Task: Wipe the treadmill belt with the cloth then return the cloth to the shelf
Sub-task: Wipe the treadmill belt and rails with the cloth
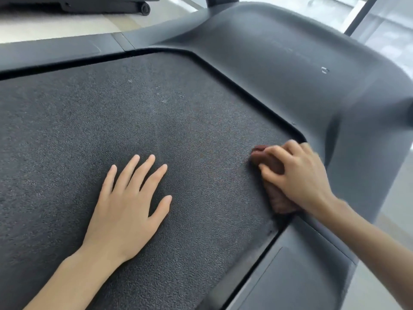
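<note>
Bright daylight, prob. from windows (pixel 380 23) top right, soft shadows, right hand (pixel 297 175) motion-blurred, wide-angle edge warp

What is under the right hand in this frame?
A bunched brown cloth lies under the right hand, pressed on the treadmill belt near its corner. The cloth's ends stick out past the fingers and below the palm; its middle and the belt beneath are covered.

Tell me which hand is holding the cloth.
The right hand, at the belt's right edge, is closed on the brown cloth. The left hand lies flat and empty.
</note>
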A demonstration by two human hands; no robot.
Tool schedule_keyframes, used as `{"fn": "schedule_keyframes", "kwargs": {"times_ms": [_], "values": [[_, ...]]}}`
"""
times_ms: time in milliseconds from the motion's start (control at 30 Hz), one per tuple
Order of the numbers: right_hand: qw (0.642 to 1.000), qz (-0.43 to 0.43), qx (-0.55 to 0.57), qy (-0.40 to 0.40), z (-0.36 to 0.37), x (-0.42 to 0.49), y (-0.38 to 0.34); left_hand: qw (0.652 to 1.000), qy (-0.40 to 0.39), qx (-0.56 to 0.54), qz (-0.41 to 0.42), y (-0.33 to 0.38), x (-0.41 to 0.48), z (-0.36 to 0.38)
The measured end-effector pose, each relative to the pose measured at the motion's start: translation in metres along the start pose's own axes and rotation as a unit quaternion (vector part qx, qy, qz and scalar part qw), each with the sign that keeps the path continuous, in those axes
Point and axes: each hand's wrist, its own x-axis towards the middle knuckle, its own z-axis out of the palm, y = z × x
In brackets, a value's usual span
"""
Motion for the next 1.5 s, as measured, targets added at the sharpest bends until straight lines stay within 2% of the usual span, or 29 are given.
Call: {"fn": "schedule_keyframes", "kwargs": {"times_ms": [100,167,300,367,467,567,633,733,867,1033,1133,1267,1367,1500], "values": [[0.998,0.027,-0.036,0.042,0.006,0.029,0.027,1.000,-0.023,-0.006,0.000,0.004,0.007,-0.005],[0.995,0.030,-0.074,0.066,0.011,0.044,0.040,0.999,-0.029,-0.006,0.029,0.014,0.016,-0.005],[0.988,0.087,-0.123,0.043,0.020,0.080,0.053,0.998,-0.018,-0.017,0.062,0.041,0.033,0.003],[0.988,0.088,-0.115,0.048,0.027,0.096,0.053,0.998,-0.006,-0.020,0.062,0.045,0.033,0.005],[0.993,0.044,-0.097,0.054,0.040,0.122,0.037,0.998,-0.001,-0.020,0.067,0.042,0.032,0.008],[0.997,-0.009,-0.079,0.006,0.051,0.155,0.005,0.998,-0.002,-0.013,0.065,0.042,0.032,0.009],[0.999,-0.007,-0.041,-0.012,0.056,0.167,-0.016,0.998,-0.004,-0.011,0.061,0.042,0.031,0.008],[1.000,0.013,0.013,0.023,0.057,0.158,-0.035,0.998,0.005,-0.023,0.063,0.038,0.023,0.007],[0.996,-0.061,0.039,0.051,0.051,0.111,-0.067,0.999,0.011,-0.038,0.035,0.015,-0.009,0.002],[0.982,-0.165,0.081,0.040,0.039,0.058,-0.136,0.997,0.014,-0.016,-0.081,-0.037,-0.069,-0.012],[0.965,-0.239,0.102,0.035,0.033,0.032,-0.186,0.991,0.015,0.004,-0.137,-0.073,-0.119,-0.022],[0.933,-0.334,0.132,0.026,0.026,0.001,-0.266,0.984,-0.018,0.032,-0.172,-0.100,-0.191,-0.038],[0.913,-0.378,0.151,0.030,0.020,-0.029,-0.329,0.974,-0.003,0.035,-0.223,-0.115,-0.230,-0.041],[0.898,-0.414,0.152,0.018,0.011,-0.067,-0.402,0.969,-0.005,0.040,-0.242,-0.140,-0.281,-0.048]]}}
